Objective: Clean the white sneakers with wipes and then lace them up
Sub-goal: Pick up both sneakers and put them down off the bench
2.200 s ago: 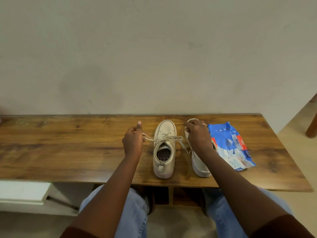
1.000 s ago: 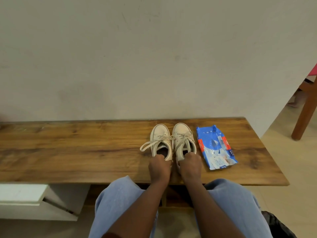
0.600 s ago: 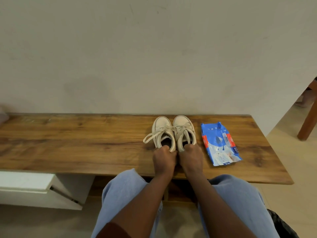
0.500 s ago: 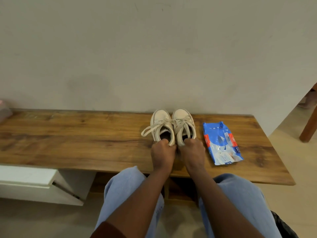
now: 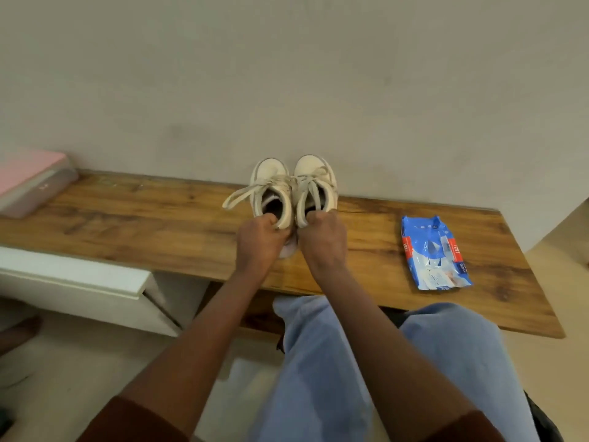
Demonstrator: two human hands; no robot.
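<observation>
Two white laced sneakers stand side by side, toes toward the wall, on the wooden bench point(image 5: 143, 224). My left hand point(image 5: 259, 239) grips the heel of the left sneaker point(image 5: 271, 186), fingers hooked into its opening. My right hand point(image 5: 323, 239) grips the heel of the right sneaker point(image 5: 315, 181) the same way. A loose lace end trails off to the left of the left sneaker. The blue pack of wipes point(image 5: 432, 253) lies flat on the bench to the right of my hands.
A pink-lidded box point(image 5: 30, 180) sits at the bench's far left end by the wall. A white drawer unit point(image 5: 79, 279) juts out below the bench on the left. My knees in light blue jeans are under the front edge.
Both hands left the laces and took the sneakers by their heels. The pair, now pressed together, has slid back toward the wall and to the left, away from the wipes pack.
</observation>
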